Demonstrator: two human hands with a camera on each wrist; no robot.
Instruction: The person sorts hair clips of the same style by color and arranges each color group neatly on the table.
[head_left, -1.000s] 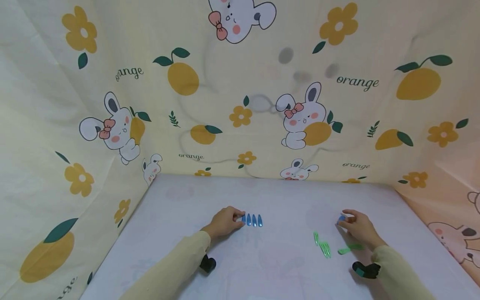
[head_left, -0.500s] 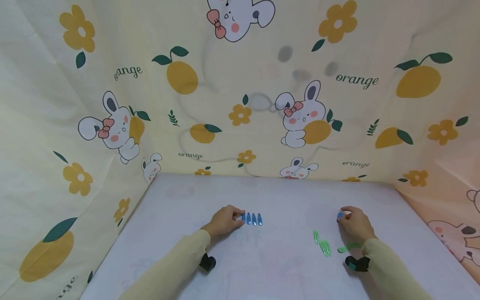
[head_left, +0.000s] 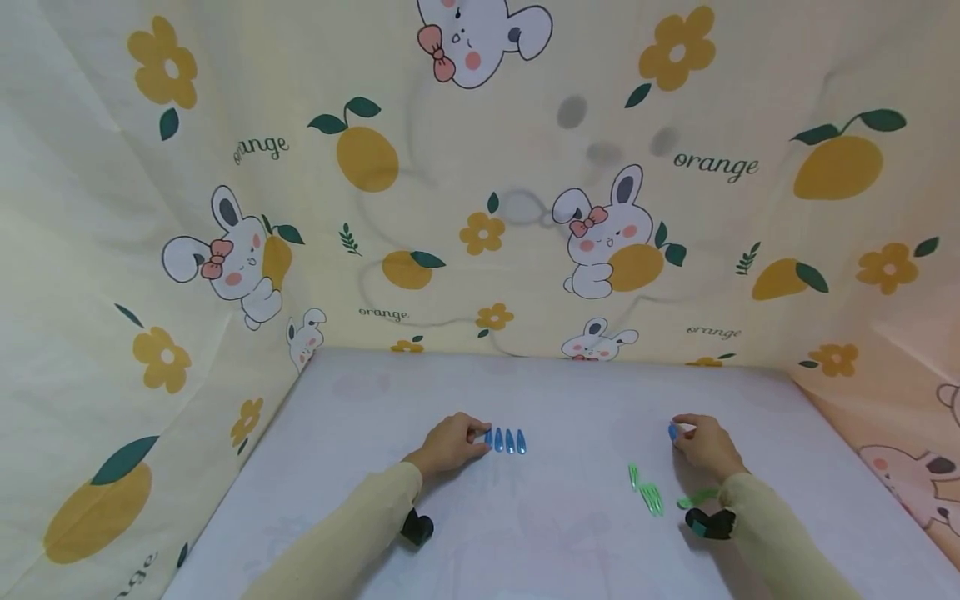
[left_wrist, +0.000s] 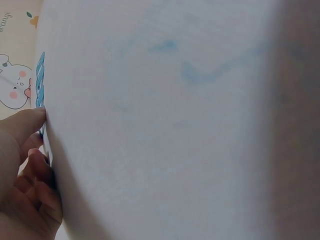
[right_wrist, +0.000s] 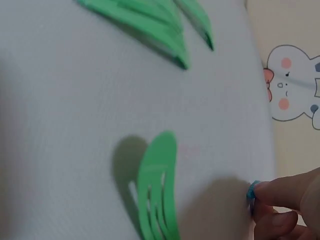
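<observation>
Several blue hair clips (head_left: pixel 510 441) stand side by side in a short row on the white table. My left hand (head_left: pixel 447 442) pinches the leftmost clip of that row by its ends. The left wrist view shows the thumb of my left hand (left_wrist: pixel 25 170) against blue clips (left_wrist: pixel 40 85), seen edge-on. My right hand (head_left: pixel 708 446) holds a small blue clip (head_left: pixel 672 431) between thumb and fingertips, at the right part of the table. In the right wrist view, only a bit of this clip (right_wrist: pixel 253 189) shows at the fingertips of my right hand (right_wrist: pixel 287 210).
Green clips (head_left: pixel 652 500) lie close together left of my right wrist, one (head_left: pixel 633 477) a little apart. A further green piece (head_left: pixel 697 499) lies partly behind the right sleeve. A cloth with rabbits and oranges (head_left: pixel 420 208) hangs around the white table (head_left: pixel 525 533).
My right hand has moved a little to the left with the blue clip, which has turned in its fingers. The right sleeve covers more of the green piece. My left hand keeps its place.
</observation>
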